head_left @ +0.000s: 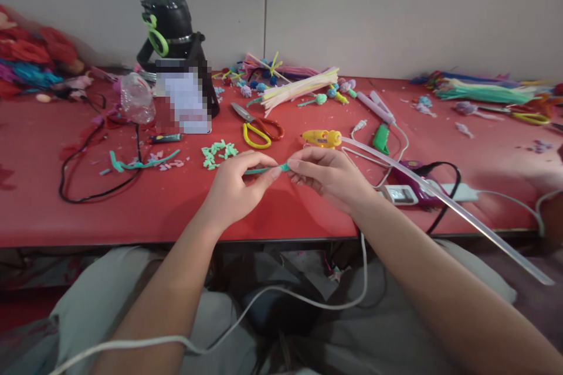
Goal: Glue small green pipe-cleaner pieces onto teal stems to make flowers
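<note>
A green pipe cleaner [285, 167] is stretched between my two hands above the front of the red table. My left hand [237, 187] pinches it between thumb and forefinger, and part of its length runs back under that hand. At the other end, the fingertips of my right hand [329, 176] are closed on it, almost touching the left ones. Small cut green pieces [217, 154] lie just behind my left hand. Behind my right hand rests a yellow glue gun [323, 139] with a long clear glue stick [461, 211] sticking out over the table edge.
Scissors [257, 129] with yellow and red handles lie behind the hands. A black bottle [169, 20] stands at the back left near a crumpled clear plastic cup [137, 99]. Pipe cleaner bundles [303, 89] lie along the back. A power strip [400, 194] and cords sit at right.
</note>
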Available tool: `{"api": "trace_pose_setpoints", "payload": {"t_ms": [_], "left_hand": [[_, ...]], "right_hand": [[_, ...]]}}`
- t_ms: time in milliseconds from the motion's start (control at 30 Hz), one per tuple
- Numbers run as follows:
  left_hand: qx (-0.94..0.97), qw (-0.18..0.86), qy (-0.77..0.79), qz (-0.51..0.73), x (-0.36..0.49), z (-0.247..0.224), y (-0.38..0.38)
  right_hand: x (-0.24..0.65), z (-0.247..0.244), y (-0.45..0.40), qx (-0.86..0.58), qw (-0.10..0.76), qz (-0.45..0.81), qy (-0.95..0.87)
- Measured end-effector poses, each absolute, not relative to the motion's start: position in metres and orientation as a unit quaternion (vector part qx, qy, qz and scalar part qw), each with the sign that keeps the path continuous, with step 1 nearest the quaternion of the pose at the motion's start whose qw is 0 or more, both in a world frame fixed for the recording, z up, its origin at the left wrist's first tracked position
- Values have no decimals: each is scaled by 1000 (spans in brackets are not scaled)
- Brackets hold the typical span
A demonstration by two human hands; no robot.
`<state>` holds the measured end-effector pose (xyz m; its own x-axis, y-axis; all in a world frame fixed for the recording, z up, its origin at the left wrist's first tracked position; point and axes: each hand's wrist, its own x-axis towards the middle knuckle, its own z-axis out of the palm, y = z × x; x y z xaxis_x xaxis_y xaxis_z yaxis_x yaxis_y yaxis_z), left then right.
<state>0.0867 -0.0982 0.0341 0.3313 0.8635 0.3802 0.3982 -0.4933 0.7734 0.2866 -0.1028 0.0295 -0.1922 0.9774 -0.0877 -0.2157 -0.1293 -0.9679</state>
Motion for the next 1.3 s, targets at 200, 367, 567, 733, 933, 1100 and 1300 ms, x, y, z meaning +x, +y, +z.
{"api": "trace_pose_setpoints", "payload": {"t_ms": [200,367,567,733,933,1100,1300], "left_hand": [[765,277,421,400,87,37,-99],[771,257,419,404,85,37,-98],[776,259,413,400,85,37,-99],[774,242,413,415,85,36,-98],[785,224,398,419,83,34,-96],[782,236,403,414,84,34,-97],[746,264,437,427,84,33,-97]], "right_hand": [[290,30,-104,-408,461,624,-481],[288,31,-104,-418,438,644,-468],[289,28,-104,-413,450,610,-504],[291,29,-105,-407,432,619,-514],[289,27,-104,-419,427,603,-526],[289,22,-101,-413,454,575,-541],[291,24,-102,-403,465,559,-556]]}}
